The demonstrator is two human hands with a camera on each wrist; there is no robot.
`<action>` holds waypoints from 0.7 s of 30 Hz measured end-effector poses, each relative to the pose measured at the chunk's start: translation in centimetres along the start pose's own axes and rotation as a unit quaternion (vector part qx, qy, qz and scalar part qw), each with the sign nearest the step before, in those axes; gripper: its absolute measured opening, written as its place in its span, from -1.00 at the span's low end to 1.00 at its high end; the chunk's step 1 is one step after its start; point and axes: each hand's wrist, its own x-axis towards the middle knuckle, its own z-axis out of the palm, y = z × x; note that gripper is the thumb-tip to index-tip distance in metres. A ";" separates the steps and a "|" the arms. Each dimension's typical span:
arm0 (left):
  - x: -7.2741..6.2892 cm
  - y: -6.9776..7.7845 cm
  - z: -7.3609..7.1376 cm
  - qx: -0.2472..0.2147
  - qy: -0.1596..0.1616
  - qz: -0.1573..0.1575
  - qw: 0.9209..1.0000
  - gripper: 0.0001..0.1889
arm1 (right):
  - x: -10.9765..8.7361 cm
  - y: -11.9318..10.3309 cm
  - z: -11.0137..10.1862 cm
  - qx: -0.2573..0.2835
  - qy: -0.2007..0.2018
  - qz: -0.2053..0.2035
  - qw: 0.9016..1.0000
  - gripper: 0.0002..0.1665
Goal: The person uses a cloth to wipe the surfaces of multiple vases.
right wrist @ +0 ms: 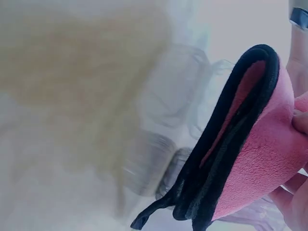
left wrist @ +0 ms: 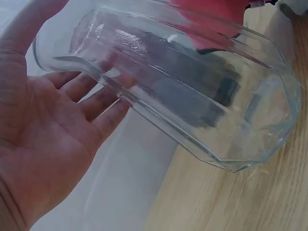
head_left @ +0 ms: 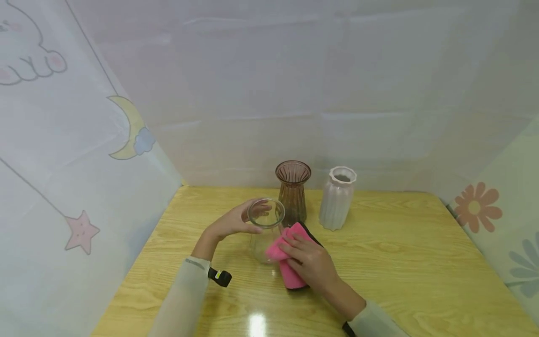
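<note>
On the worktop, nearer its left edge than its right, the left hand holds a clear glass vase near the rim, thumb and fingers about its neck. A pink cloth with black edging lies against the vase's right side, gripped by the right hand. Toward the far edge stand a purplish glass vase, then a white fluted vase.

purple vase blocks space behind the glass vase.
</note>
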 end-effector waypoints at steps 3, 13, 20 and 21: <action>-0.2 -0.3 -0.2 -0.024 -0.003 0.013 1.000 -0.10 | 0.6 0.1 -0.7 0.016 0.021 0.010 1.000 -0.44; -1.4 0.0 1.9 0.004 0.117 0.023 0.993 0.03 | 2.4 1.3 -1.9 0.021 0.108 -0.008 0.994 -0.55; -1.2 0.6 3.5 0.026 0.180 0.013 0.983 -0.02 | 2.8 2.0 -1.1 0.021 0.070 -0.030 0.997 -0.50; -1.2 0.7 3.6 0.025 0.182 0.012 0.983 -0.03 | 2.9 2.0 -0.9 0.020 0.066 -0.031 0.997 -0.49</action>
